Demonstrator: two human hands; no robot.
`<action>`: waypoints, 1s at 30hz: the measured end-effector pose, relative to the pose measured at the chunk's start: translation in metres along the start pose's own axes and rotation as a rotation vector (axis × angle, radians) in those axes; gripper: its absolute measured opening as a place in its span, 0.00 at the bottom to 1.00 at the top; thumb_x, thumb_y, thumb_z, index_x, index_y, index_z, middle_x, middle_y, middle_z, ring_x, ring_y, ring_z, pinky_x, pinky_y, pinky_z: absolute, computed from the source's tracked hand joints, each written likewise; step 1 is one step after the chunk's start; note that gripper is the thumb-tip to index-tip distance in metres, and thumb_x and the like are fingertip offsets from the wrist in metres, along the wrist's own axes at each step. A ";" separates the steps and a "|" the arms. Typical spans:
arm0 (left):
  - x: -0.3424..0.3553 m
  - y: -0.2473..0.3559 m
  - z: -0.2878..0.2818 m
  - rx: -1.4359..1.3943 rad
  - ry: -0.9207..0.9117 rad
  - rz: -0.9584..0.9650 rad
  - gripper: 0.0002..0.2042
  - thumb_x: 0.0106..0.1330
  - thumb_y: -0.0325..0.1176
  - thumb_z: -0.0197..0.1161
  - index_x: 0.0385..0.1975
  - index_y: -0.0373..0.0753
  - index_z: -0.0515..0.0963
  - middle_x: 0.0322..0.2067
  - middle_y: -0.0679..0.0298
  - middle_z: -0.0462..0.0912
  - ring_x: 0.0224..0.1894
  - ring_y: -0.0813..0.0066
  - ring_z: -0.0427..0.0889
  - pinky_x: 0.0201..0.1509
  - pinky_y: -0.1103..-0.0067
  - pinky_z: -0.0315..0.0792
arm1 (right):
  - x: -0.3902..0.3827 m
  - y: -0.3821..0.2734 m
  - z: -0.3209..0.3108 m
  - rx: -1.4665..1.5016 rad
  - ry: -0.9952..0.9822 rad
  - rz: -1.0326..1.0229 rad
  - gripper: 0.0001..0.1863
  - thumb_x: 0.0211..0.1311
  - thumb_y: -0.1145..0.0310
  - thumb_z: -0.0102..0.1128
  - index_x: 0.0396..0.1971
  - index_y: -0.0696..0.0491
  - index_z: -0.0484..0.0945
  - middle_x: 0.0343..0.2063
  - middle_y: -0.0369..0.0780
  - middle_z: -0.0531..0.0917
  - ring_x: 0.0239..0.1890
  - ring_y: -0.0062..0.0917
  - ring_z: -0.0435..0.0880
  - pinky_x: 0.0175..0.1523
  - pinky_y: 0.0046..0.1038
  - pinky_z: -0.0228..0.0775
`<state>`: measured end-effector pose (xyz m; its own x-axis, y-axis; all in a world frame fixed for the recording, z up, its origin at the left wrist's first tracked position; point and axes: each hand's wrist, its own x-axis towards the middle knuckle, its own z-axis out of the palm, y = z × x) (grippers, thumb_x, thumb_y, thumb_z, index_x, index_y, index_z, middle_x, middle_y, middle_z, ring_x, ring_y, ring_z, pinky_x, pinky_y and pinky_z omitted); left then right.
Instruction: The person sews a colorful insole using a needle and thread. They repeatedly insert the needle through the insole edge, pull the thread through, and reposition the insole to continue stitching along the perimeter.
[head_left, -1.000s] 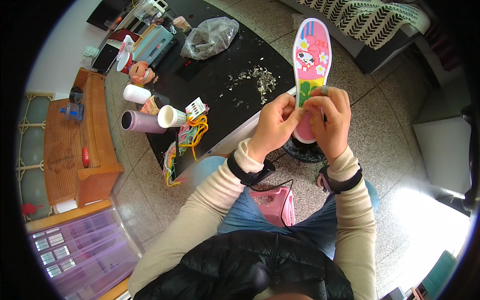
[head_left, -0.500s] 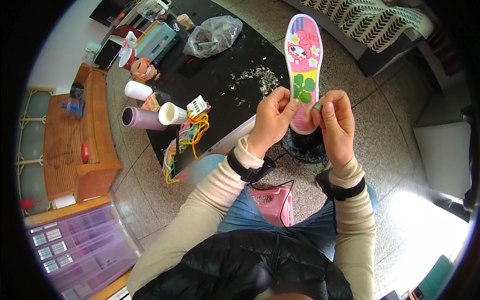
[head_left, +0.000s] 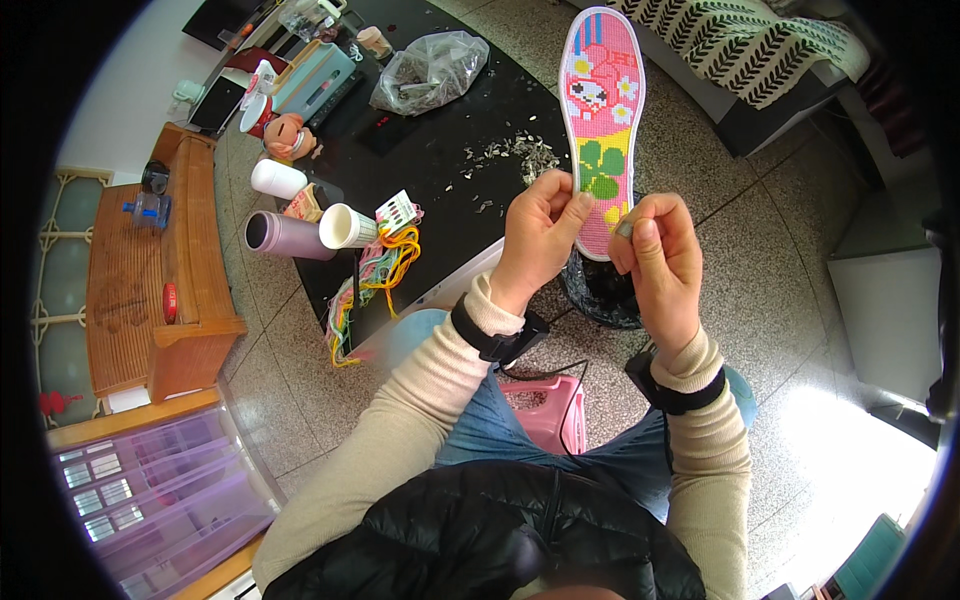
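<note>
My left hand (head_left: 540,232) is closed on the lower left edge of an upright-held insole (head_left: 600,120), cross-stitched with a pink figure, white flowers and a green clover. My right hand (head_left: 659,266), a grey ring on one finger, is pinched beside the insole's lower right; what its fingertips hold is too small to make out. Below the insole is a black-lined bin (head_left: 595,298). Coloured thread skeins (head_left: 392,265) and a card with holes (head_left: 395,210) lie at the black table's near left.
The black table (head_left: 420,160) carries a purple tumbler (head_left: 282,237), paper cup (head_left: 345,228), white bottle (head_left: 276,180), plastic bag (head_left: 428,72) and scattered husks (head_left: 515,160). A pink plastic object (head_left: 535,425) is between my legs. A wooden bench (head_left: 130,260) stands left, a draped seat (head_left: 740,55) upper right.
The insole has moved up and a little left with my left hand. My right hand has shifted down and right along the insole, toward its lower edge.
</note>
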<state>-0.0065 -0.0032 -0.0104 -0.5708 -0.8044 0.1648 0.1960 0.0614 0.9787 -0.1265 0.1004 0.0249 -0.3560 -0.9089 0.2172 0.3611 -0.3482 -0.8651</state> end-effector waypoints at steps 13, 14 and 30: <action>0.008 -0.002 -0.008 -0.054 0.121 -0.054 0.04 0.74 0.28 0.56 0.40 0.33 0.75 0.34 0.66 0.85 0.35 0.87 0.81 0.39 0.87 0.74 | -0.007 -0.033 0.005 -0.038 0.037 -0.148 0.09 0.76 0.66 0.52 0.40 0.56 0.67 0.30 0.33 0.71 0.24 0.13 0.64 0.29 0.16 0.56; 0.010 -0.002 -0.010 -0.036 0.114 -0.057 0.04 0.74 0.28 0.56 0.40 0.33 0.75 0.35 0.66 0.84 0.34 0.87 0.81 0.38 0.87 0.74 | -0.004 -0.037 0.004 -0.073 0.013 -0.249 0.11 0.76 0.64 0.53 0.40 0.56 0.67 0.30 0.34 0.71 0.23 0.14 0.64 0.29 0.17 0.57; 0.006 -0.006 -0.003 0.028 0.081 0.031 0.06 0.71 0.30 0.63 0.38 0.34 0.77 0.28 0.70 0.82 0.30 0.89 0.77 0.34 0.86 0.72 | -0.001 0.002 0.011 0.002 0.132 0.368 0.07 0.78 0.64 0.49 0.44 0.51 0.69 0.19 0.28 0.67 0.18 0.10 0.60 0.22 0.15 0.50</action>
<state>-0.0082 -0.0103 -0.0155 -0.4980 -0.8471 0.1856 0.1893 0.1026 0.9765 -0.1157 0.0984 0.0280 -0.3100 -0.9358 -0.1676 0.4868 -0.0049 -0.8735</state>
